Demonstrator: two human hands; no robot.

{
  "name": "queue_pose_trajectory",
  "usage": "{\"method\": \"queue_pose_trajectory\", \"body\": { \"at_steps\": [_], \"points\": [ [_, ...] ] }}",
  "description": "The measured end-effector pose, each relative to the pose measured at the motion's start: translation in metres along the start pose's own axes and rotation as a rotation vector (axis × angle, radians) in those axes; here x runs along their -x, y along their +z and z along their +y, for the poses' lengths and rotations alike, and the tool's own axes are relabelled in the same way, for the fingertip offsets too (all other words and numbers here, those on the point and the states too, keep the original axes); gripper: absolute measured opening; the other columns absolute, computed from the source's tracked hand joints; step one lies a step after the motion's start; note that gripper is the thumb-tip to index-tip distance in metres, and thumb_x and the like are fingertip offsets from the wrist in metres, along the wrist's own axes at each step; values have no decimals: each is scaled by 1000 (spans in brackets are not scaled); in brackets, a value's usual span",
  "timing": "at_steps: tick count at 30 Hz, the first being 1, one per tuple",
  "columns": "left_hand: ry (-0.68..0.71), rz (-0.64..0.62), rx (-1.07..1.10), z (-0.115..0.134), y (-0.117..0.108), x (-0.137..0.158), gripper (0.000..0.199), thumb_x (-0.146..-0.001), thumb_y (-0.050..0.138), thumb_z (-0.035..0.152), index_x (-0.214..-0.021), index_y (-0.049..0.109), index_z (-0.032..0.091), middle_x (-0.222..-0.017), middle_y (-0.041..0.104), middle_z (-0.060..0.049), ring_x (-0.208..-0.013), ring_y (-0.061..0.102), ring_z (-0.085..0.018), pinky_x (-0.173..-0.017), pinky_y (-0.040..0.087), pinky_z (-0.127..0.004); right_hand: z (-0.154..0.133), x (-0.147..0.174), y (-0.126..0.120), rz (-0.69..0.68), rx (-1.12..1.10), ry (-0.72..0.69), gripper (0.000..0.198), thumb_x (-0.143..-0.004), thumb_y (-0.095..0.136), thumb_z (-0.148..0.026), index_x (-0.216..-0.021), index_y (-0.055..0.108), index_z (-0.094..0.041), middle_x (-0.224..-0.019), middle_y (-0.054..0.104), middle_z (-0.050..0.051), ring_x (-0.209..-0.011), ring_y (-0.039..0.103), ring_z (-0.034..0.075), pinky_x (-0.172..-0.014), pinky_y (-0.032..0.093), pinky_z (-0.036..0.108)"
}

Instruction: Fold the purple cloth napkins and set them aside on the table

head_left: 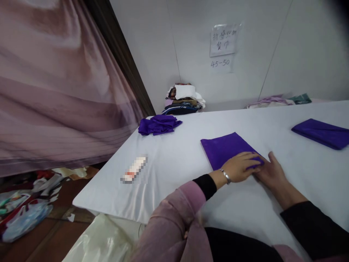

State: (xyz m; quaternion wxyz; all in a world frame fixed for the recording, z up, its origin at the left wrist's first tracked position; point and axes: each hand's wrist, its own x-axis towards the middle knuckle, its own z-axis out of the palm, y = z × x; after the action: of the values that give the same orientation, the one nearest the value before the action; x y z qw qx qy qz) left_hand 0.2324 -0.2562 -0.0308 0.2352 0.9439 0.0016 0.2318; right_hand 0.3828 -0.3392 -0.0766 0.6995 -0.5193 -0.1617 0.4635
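A folded purple napkin (225, 147) lies flat on the white-covered table in front of me. My left hand (241, 167), with a silver bracelet at the wrist, bends its fingers over the napkin's near right edge, and a bit of purple cloth shows between them. My right hand (272, 174) meets that same corner from the right. Its thumb points up, apart from the cloth, while its other fingers are partly covered by my left hand.
A crumpled purple cloth (159, 124) sits at the far left of the table (174, 174). Another folded purple napkin (321, 134) lies at right. A blurred-out oblong item (134, 169) rests at left. Piled clothes (184, 99) stand behind, by the wall. A curtain (60, 80) hangs left.
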Motion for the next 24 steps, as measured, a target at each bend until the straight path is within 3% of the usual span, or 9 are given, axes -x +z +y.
{"method": "queue_pose_trajectory", "body": {
  "at_steps": [3,6,8,13,17,24],
  "points": [
    [-145,108,28,-5,-7,48,29,-85,51,21,-113,60,21,-130,54,-7,-124,44,-18,-108,33,-39,0,0,5,1,-85,80,19,-81,55,-36,-94,62,-23,-91,68,5,-76,64,19,-61,56,33],
    [-372,249,24,-10,-14,86,32,-82,55,21,-114,59,21,-127,55,-8,-121,47,-21,-104,37,-43,-2,0,15,90,30,76,41,-65,67,-12,-103,61,-26,-88,68,1,-69,64,17,-57,56,30],
    [-455,276,9,-11,-16,101,36,-80,57,23,-117,57,21,-130,53,-9,-122,45,-22,-104,36,-45,-4,-3,16,154,143,36,53,-61,67,-7,-110,59,-27,-83,67,0,-63,62,15,-52,54,26],
    [-439,231,-39,-13,-10,111,39,-80,58,25,-119,55,19,-133,50,-9,-127,39,-23,-106,33,-46,-12,-12,-5,309,412,-173,57,-65,65,-15,-121,57,-23,-77,65,1,-58,60,14,-47,49,22],
    [-413,152,-59,-15,-5,109,33,-78,58,20,-111,61,16,-121,60,-10,-121,46,-23,-105,35,-44,-13,-14,-17,322,570,-147,62,-65,66,-18,-126,54,-20,-84,66,5,-61,62,16,-51,52,26],
    [-429,104,-115,-11,-5,109,36,-79,57,23,-114,59,18,-125,57,-9,-122,43,-25,-103,35,-45,-16,-13,-17,279,663,-192,56,-66,66,-15,-121,58,-20,-80,67,4,-59,62,15,-50,51,24]
  ]
}}
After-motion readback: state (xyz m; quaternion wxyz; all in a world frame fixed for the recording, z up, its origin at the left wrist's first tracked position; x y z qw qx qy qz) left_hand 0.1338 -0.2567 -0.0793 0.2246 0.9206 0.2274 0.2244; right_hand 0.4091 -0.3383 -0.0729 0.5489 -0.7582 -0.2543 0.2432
